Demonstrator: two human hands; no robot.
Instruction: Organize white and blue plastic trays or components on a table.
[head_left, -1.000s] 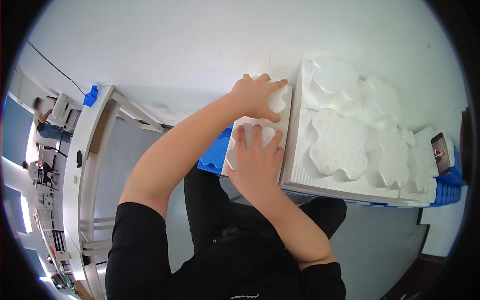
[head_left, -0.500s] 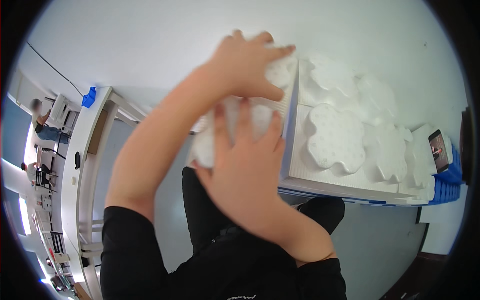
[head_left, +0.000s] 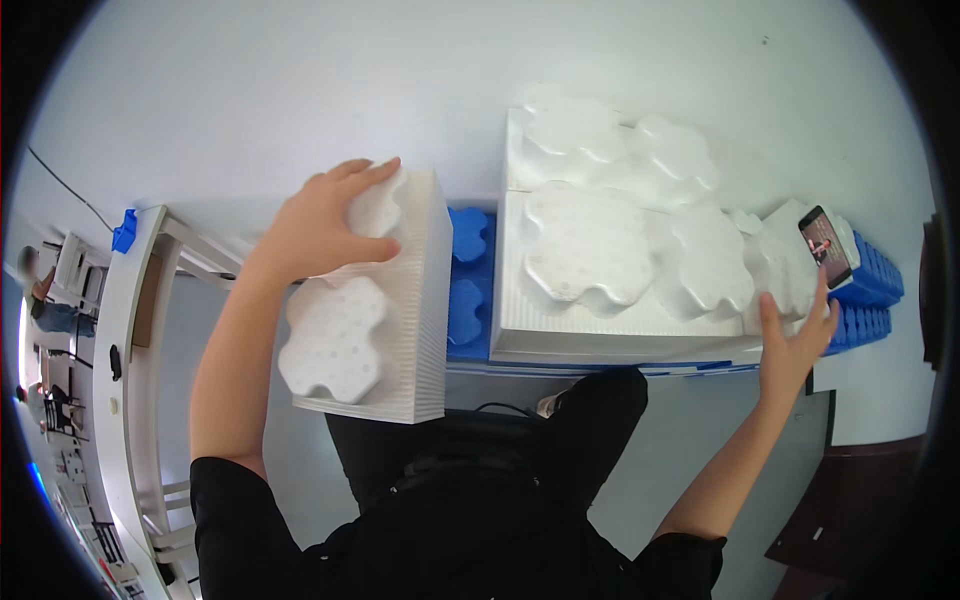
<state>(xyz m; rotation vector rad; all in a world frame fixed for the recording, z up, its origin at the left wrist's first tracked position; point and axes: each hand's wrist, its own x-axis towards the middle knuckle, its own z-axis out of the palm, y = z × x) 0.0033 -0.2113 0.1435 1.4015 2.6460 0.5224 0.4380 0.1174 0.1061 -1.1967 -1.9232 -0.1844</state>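
My left hand (head_left: pixel 325 220) grips the far raised lobe of a white moulded plastic tray (head_left: pixel 335 340), thumb on the near side and fingers on the far side. That tray tops a tall ribbed stack at the left. My right hand (head_left: pixel 795 340) is at the right end of the wider white stack, thumb and fingers apart, holding nothing. Its index fingertip is at the lower edge of a dark phone (head_left: pixel 825 247) with a lit screen; whether it touches cannot be told. More white lobed trays (head_left: pixel 588 245) lie between my hands.
Blue lobed trays (head_left: pixel 468 310) show in the gap between the two white stacks, and more blue trays (head_left: pixel 875 275) stand at the far right. A long white table (head_left: pixel 118 400) runs along the left, with a small blue bin (head_left: pixel 125 232) at its far end. A person (head_left: pixel 45 300) is beyond it.
My right hand has left the left stack and moved right to the phone. The gap between the stacks has widened, baring blue trays. My left hand stays at the far lobe. The view has shifted.
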